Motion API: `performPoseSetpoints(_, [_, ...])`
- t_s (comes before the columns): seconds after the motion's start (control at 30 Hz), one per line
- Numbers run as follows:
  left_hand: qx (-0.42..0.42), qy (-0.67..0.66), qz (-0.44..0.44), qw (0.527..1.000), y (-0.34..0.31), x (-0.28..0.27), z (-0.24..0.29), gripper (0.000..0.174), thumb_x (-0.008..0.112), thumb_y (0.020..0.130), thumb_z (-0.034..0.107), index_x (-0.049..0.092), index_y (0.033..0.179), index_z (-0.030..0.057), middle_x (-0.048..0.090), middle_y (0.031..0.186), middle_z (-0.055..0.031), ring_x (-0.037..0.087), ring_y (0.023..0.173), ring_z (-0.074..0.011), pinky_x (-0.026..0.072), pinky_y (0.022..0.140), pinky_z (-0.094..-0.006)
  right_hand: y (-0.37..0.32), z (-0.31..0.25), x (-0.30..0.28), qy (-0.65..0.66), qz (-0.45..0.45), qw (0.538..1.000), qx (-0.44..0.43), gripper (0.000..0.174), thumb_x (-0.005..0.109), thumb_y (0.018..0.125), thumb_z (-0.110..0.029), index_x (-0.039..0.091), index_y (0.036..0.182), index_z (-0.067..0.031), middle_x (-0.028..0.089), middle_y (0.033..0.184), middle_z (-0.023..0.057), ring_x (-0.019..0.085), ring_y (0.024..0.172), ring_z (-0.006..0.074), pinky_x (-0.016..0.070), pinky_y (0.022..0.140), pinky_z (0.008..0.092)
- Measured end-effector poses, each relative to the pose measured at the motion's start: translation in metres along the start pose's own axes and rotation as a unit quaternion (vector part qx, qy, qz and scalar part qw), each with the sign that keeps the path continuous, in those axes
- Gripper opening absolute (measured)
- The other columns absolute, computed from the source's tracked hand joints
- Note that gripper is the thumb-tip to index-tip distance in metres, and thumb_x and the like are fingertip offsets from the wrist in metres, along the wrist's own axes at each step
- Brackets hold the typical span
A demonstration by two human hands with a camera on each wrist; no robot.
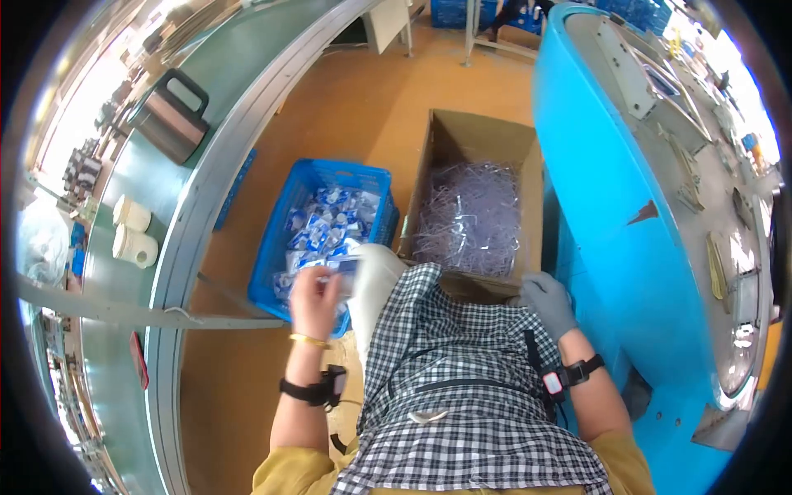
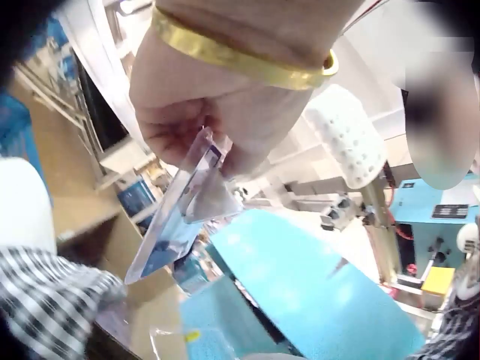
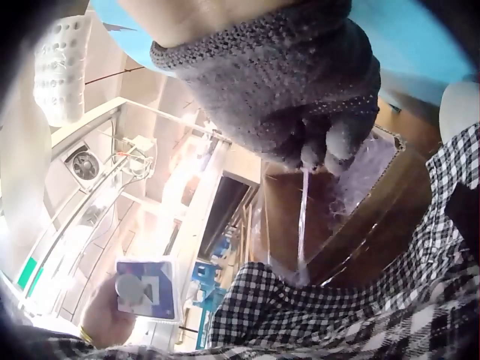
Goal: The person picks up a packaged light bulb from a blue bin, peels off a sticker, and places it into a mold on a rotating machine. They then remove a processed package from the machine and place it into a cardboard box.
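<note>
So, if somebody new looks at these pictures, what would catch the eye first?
Probably the large bright blue structure, curving along the right side of the head view. Next, the blue basket left of centre, holding many blue-and-white packets, beside an open cardboard box of shiny see-through pieces. Then the flat packet in the left grip, at the lower left of the right wrist view.

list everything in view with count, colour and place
cardboard box: one, brown, in front
plastic pieces: uncountable, clear, in box
crate: one, blue, left of box
packets: many, blue-white, in crate
bench: one, green, left
kettle: one, brownish, on bench
cylinders: two, white, on bench
machine: one, blue, right
background clutter: uncountable, mixed, edges
apron: one, black-white checked, worn
left hand: one, bare, holding clear-blue packet
right hand: one, grey-gloved, pinching clear strip
</note>
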State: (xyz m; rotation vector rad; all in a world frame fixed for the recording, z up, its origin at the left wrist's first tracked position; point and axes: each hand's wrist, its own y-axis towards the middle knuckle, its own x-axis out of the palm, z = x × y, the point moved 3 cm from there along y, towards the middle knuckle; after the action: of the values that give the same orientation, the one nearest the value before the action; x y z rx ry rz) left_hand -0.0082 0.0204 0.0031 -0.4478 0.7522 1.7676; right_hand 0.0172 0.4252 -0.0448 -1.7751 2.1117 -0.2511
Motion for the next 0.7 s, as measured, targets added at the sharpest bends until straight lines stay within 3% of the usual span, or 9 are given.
performPoseSetpoints(0.1, [0.020,0.131,0.065,0.989,0.005,-0.028,-0.045,0.016,0.066,0.081,0.007,0.061,0.095,0.0026,0.059,0.095,-0.0122,0.057,0.081,-0.0252,0.0489,0.069,-0.0324,0.009,-0.016,0.002,-0.035,0.005,0.999,-0.017,0.026,0.057,0.089,-0.017,0.061,0.107,0.0010,0.061,0.081,0.0040,0.055,0.067,0.0105,0.0462,0.060,0.0269])
performPoseSetpoints(0.13, [-0.044,0.132,0.061,0.988,0.004,-0.034,-0.053,0.020,0.065,0.081,0.007,0.061,0.100,0.0027,0.057,0.101,-0.0131,0.057,0.086,-0.0261,0.0489,0.073,-0.0323,0.009,-0.016,0.000,-0.038,0.019,0.999,-0.019,0.026,0.057,0.089,-0.017,0.061,0.107,0.0010,0.061,0.081,0.0040,0.055,0.067,0.0105,0.0462,0.060,0.0269])
performPoseSetpoints(0.2, [-0.032,0.134,0.058,0.989,-0.002,-0.036,-0.078,0.023,0.062,0.083,0.006,0.060,0.106,0.0032,0.055,0.107,-0.0135,0.058,0.085,-0.0251,0.0486,0.075,-0.0314,0.017,-0.011,-0.006,-0.096,0.019,0.993,-0.059,0.029,0.057,0.089,-0.017,0.060,0.111,0.0006,0.064,0.089,0.0081,0.059,0.073,0.0133,0.0481,0.067,0.0268])
performPoseSetpoints(0.27, [-0.020,0.125,0.046,0.991,-0.006,-0.029,-0.075,0.024,0.061,0.084,0.006,0.060,0.108,0.0054,0.056,0.103,-0.0102,0.060,0.075,-0.0189,0.0495,0.070,-0.0301,0.018,0.001,-0.018,-0.129,0.020,0.989,-0.072,0.032,0.055,0.089,-0.019,0.057,0.116,-0.0014,0.062,0.099,0.0065,0.058,0.078,0.0137,0.0488,0.071,0.0265])
performPoseSetpoints(0.37, [-0.041,0.077,-0.018,0.996,-0.010,0.001,-0.058,0.022,0.061,0.083,0.004,0.060,0.105,0.0045,0.056,0.104,-0.0126,0.058,0.076,-0.0210,0.0476,0.070,-0.0298,0.009,-0.004,-0.016,-0.165,0.027,0.979,-0.117,0.030,0.055,0.087,-0.015,0.059,0.112,0.0007,0.064,0.103,0.0140,0.060,0.098,0.0226,0.0449,0.088,0.0323])
performPoseSetpoints(0.53, [0.077,0.039,-0.101,0.991,-0.014,0.056,-0.009,0.023,0.060,0.081,0.004,0.060,0.104,0.0055,0.058,0.098,-0.0116,0.056,0.073,-0.0235,0.0458,0.059,-0.0311,-0.008,-0.029,-0.011,-0.171,0.006,0.971,-0.169,0.023,0.055,0.087,-0.013,0.062,0.104,0.0004,0.064,0.103,0.0154,0.061,0.099,0.0255,0.0456,0.089,0.0335])
performPoseSetpoints(0.6, [0.032,0.009,-0.112,0.993,-0.011,0.080,-0.018,0.020,0.060,0.083,0.008,0.060,0.103,0.0043,0.060,0.093,-0.0113,0.057,0.077,-0.0255,0.0469,0.064,-0.0326,-0.032,-0.065,-0.016,-0.205,0.050,0.948,-0.236,0.023,0.057,0.087,-0.014,0.061,0.105,-0.0002,0.063,0.105,0.0156,0.060,0.099,0.0287,0.0464,0.088,0.0342])
performPoseSetpoints(0.67, [0.041,-0.013,-0.123,0.991,-0.006,0.115,-0.058,0.016,0.057,0.089,0.013,0.061,0.100,0.0014,0.062,0.091,-0.0097,0.059,0.081,-0.0175,0.0464,0.067,-0.0282,-0.063,-0.110,-0.026,-0.247,0.095,0.909,-0.322,0.025,0.059,0.086,-0.015,0.060,0.107,-0.0022,0.061,0.108,0.0156,0.059,0.099,0.0312,0.0471,0.087,0.0364])
performPoseSetpoints(0.7, [-0.005,-0.066,-0.129,0.989,-0.008,0.132,-0.074,0.018,0.060,0.085,0.014,0.062,0.098,0.0008,0.062,0.085,-0.0146,0.059,0.073,-0.0269,0.0476,0.066,-0.0326,-0.079,-0.129,-0.035,-0.252,0.116,0.904,-0.326,0.025,0.059,0.086,-0.015,0.060,0.107,-0.0022,0.061,0.108,0.0156,0.059,0.099,0.0312,0.0471,0.087,0.0364])
